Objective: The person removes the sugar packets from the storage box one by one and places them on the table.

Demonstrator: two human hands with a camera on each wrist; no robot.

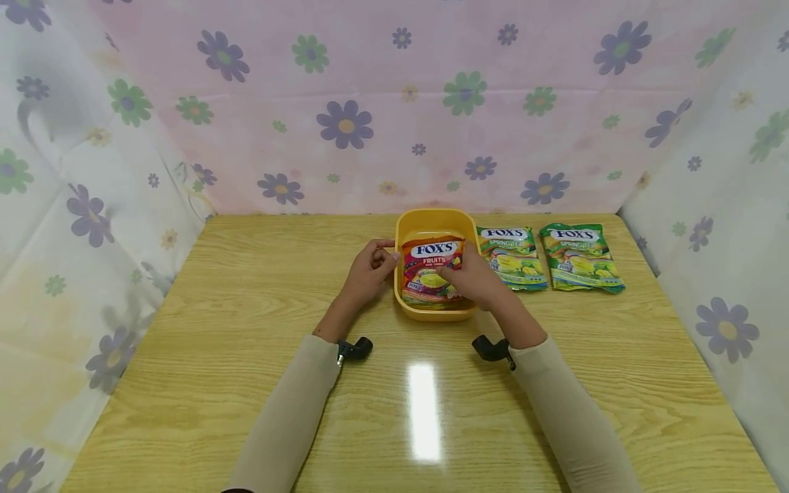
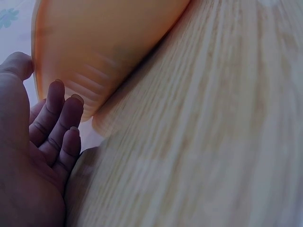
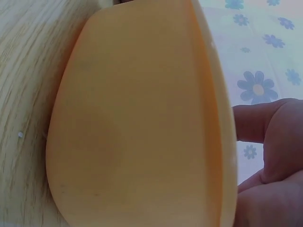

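Observation:
A yellow plastic container [image 1: 434,315] stands at the back middle of the table. In it lies a red FOX'S Fruits candy bag [image 1: 425,274], printed side up. My right hand [image 1: 477,277] reaches over the container's right rim and grips the bag's right side, thumb on the front; its other fingers are mostly hidden. At the left rim my left hand [image 1: 370,270] holds the container, thumb tip against the edge and fingers bent beside the outer wall. The left wrist view shows those fingers [image 2: 66,111] close to the wall.
Two green FOX'S Spring Tea bags lie right of the container, the nearer one [image 1: 511,257] close beside it and the other [image 1: 582,257] farther right. Flowered cloth [image 1: 382,164] hangs behind the wooden table [image 1: 246,287] and along both sides.

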